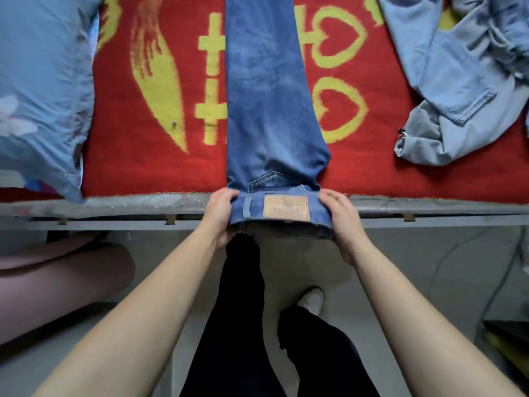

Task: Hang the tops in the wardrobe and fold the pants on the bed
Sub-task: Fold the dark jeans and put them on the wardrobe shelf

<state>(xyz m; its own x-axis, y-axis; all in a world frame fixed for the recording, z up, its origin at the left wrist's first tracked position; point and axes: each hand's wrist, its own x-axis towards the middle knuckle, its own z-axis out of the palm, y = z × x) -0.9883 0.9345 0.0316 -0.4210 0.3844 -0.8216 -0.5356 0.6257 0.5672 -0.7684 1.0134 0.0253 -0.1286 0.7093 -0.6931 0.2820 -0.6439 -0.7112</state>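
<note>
— Hands?
— Left hand (221, 210) and right hand (340, 216) grip the jeans (272, 110) by the waistband, fingers (227, 194) curled, at the bed's (114, 206) near edge.
— Progress?
— Early, I'd judge: jeans halved lengthwise only; pale top (458, 81) lies unhung rightward.

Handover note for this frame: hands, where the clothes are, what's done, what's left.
The left hand grips the left end of the waistband, and the right hand grips the right end.
The jeans are doubled lengthwise on the red blanket, with the waistband at the bed's near edge.
A pale denim top is heaped on the right and not yet hung. The light blue cloth on the left is of an unclear kind.
Left to do: fold the jeans crosswise and hang the top. The wardrobe is out of view.
</note>
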